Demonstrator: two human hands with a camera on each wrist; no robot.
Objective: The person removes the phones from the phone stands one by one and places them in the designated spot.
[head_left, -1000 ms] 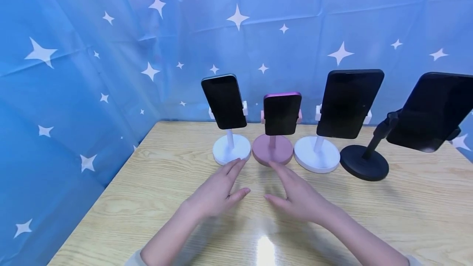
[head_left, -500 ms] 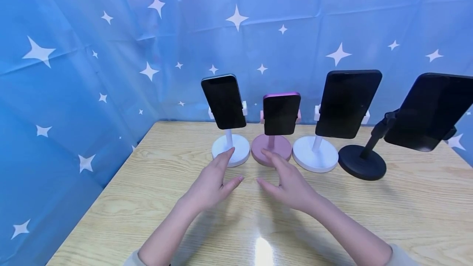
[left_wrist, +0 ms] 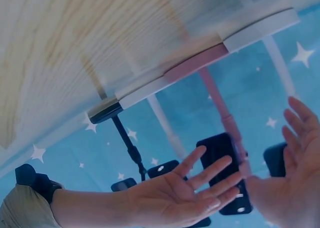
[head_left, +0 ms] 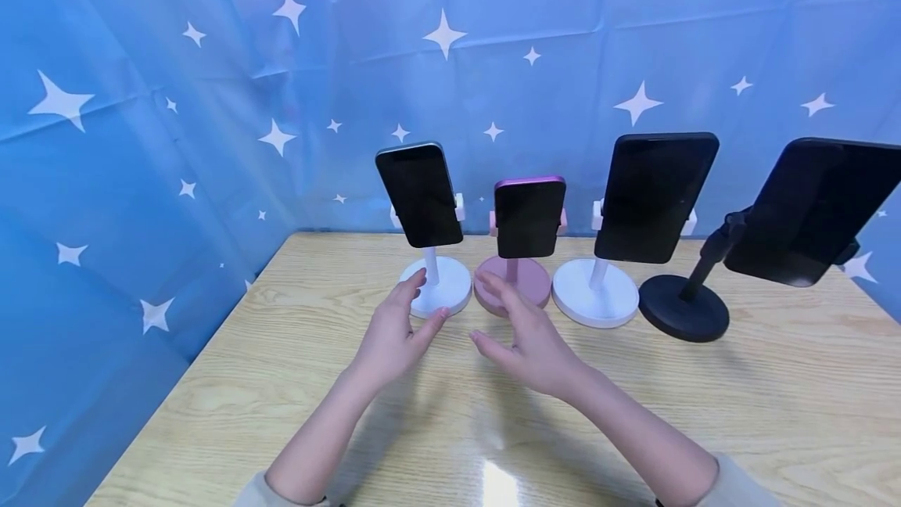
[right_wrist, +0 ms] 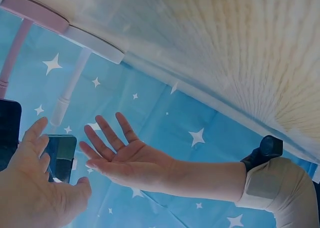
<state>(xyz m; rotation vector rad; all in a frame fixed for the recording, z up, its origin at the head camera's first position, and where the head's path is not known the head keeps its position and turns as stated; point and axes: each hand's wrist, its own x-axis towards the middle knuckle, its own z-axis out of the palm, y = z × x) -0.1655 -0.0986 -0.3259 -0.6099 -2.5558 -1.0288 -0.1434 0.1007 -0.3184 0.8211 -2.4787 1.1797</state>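
Observation:
My left hand (head_left: 394, 335) hovers over the table in front of the left white phone stand (head_left: 456, 296), fingers extended and thumb spread, holding nothing. Beside it my right hand (head_left: 531, 343) is held with fingers reaching toward the pink phone stand (head_left: 533, 282); it grips nothing. A black-screened phone (head_left: 420, 195) sits in the left white stand, and a smaller purple-edged phone (head_left: 530, 219) in the pink one. The left wrist view shows the right palm (left_wrist: 165, 200) with spread fingers. In the right wrist view the left palm (right_wrist: 140, 163) faces the right hand, clear space between them.
Right of the pink stand, another white stand (head_left: 598, 303) bears a large phone (head_left: 656, 198). A black stand (head_left: 683, 315) holds a tilted phone (head_left: 809, 210) at the far right. Behind the wooden table (head_left: 232, 382) hangs a blue curtain (head_left: 211, 77) with white stars.
Both hands have moved forward and somewhat left, nearer the stand bases. The gap between them has widened a little. The view shifts slightly; phones and stands keep their arrangement.

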